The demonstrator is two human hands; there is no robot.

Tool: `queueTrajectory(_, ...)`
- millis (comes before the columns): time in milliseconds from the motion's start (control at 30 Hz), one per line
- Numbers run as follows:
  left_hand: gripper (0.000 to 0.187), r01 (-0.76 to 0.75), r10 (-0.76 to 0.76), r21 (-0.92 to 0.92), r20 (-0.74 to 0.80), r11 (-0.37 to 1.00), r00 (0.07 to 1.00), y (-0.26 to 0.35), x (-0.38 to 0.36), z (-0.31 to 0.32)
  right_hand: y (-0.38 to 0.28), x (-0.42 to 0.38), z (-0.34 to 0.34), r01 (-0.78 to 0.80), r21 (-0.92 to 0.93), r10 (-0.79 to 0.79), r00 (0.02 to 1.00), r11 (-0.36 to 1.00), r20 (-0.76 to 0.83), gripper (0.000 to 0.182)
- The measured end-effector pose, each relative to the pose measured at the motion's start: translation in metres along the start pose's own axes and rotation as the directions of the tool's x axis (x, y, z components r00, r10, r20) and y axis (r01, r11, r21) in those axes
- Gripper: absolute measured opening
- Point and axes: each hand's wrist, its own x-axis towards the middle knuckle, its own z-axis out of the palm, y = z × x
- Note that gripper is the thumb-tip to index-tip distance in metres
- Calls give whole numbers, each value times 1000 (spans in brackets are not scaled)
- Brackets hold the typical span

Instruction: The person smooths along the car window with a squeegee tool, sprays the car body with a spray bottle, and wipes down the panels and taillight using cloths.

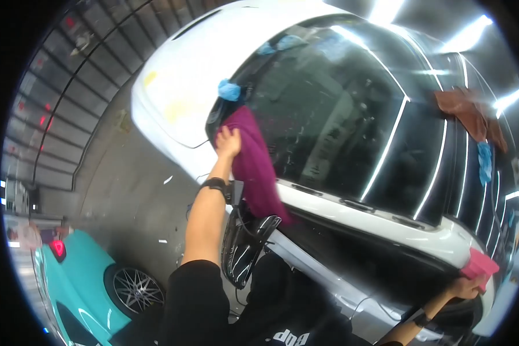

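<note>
My left hand (229, 142) is closed on a purple cloth (252, 155) at the lower corner of the windshield (328, 109). The cloth drapes from there down over the front pillar towards the black side mirror (242, 248). Far to the right, my right hand (466, 287) grips a pink squeegee (480, 267) close to the white roof edge (386, 222) above the side window. Both belong to a white car (196, 63) whose roof is glossy black.
Blue crumpled cloths (229, 90) lie at the windshield's base. On the roof rest a brown cloth (470, 112) and another blue cloth (485, 161). A turquoise car (83, 277) stands behind at lower left. Dark railings (69, 98) curve along the upper left.
</note>
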Motion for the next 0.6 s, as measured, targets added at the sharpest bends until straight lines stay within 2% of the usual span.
queueTrajectory(67, 79, 84, -84, -17, 1, 996, 996, 12, -2, -11, 7, 0, -8, 77, -104, -76, 997, 992, 6, 30)
queueTrajectory(133, 80, 186, -185, -98, 19, 978, 983, 48, -42, -47, -11, 1, -4, 118, -106, -119, 993, 987, -10, 29)
queueTrajectory(167, 76, 154, -156, -104, -14, 983, 988, 39, -35, -36, -26, 3, 1, 132, -85, -135, 991, 988, -26, 29)
queueTrajectory(200, 76, 138, -140, -92, -20, 986, 990, 47, -48, -45, -39, 3, 1, -24, 65, 27, 999, 998, -44, 29)
queueTrajectory(267, 69, -96, 100, -42, 121, 995, 988, 62, -105, -58, -46, 9, -1, -182, 209, 190, 982, 961, -20, 30)
queueTrajectory(300, 67, -328, 328, 21, -45, 945, 944, 58, -125, -38, -48, 12, -2, 9, -37, -12, 998, 999, -58, 31)
queueTrajectory(333, 64, -525, 538, 120, -193, 843, 820, 57, -147, -15, -45, 12, 1, 30, -49, -34, 995, 998, -89, 32)
queueTrajectory(367, 62, -715, 706, 88, -278, 694, 651, 82, -198, -36, -38, 12, 1, 22, -10, -23, 992, 1000, -125, 32)
queueTrajectory(400, 62, -735, 762, 201, -188, 648, 620, 125, -252, -75, -32, 11, 2, -14, 82, 27, 987, 997, -156, 33)
queueTrajectory(433, 62, -690, 684, -78, -90, 719, 723, 156, -287, -95, -29, 12, 5, -56, 163, 84, 981, 985, -173, 35)
queueTrajectory(467, 65, -742, 731, 46, -222, 669, 646, 166, -309, -87, -31, 14, 5, -147, 287, 197, 969, 947, -151, 37)
queueTrajectory(500, 64, -751, 730, -61, -195, 658, 655, 170, -324, -88, -33, 17, 6, -232, 405, 307, 943, 884, -128, 39)
queueTrajectory(533, 63, -776, 752, -101, -198, 622, 628, 167, -328, -93, -31, 20, 7, -55, 188, 82, 987, 981, -137, 34)
queueTrajectory(600, 64, -828, 821, -179, -133, 532, 556, 145, -308, -103, -34, 26, 8, 160, -31, -162, 983, 987, -86, 32)
